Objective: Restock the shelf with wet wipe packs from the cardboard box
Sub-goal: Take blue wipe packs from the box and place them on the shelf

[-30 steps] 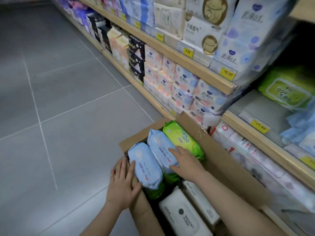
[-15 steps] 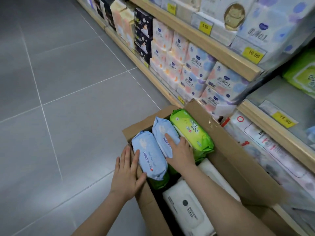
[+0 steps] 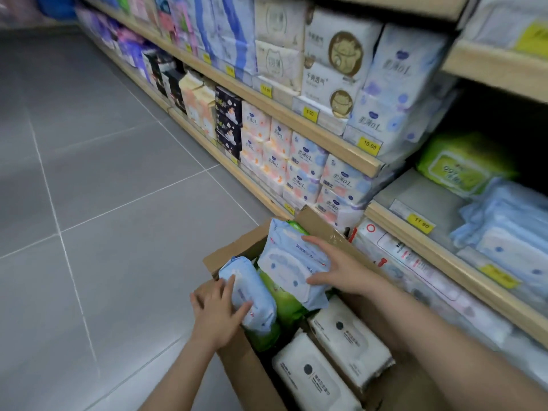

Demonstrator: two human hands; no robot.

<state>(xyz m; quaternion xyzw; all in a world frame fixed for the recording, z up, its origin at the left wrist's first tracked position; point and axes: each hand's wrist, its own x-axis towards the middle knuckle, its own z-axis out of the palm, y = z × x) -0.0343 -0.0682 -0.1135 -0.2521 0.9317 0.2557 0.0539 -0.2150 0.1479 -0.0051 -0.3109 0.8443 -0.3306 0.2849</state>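
Down at the cardboard box [image 3: 225, 259] on the floor by the shelf [image 3: 444, 256], we've got both hands on pale blue wet wipe packs at once, which is where this could get sloppy. Our right hand [image 3: 341, 269] has its fingers and thumb curled round the upper blue pack [image 3: 292, 262], which is tipped up and partly out of the box, while our left hand [image 3: 216, 307] wraps the lower blue pack [image 3: 252, 295] that's leaning at the box's left wall. These soft film packs look slippery and squishy, so we reckon a one-handed hold on each could let one slide out and drop on the tile floor [image 3: 103, 203]. Pulling the lower one might also drag the green packs [image 3: 284, 304] underneath up with it. The shelf slot with the other blue packs [image 3: 504, 226] looks pretty full already, so shoving more in could push stock off the edge. White packs [image 3: 350, 345] are nearer us in the box, untouched.
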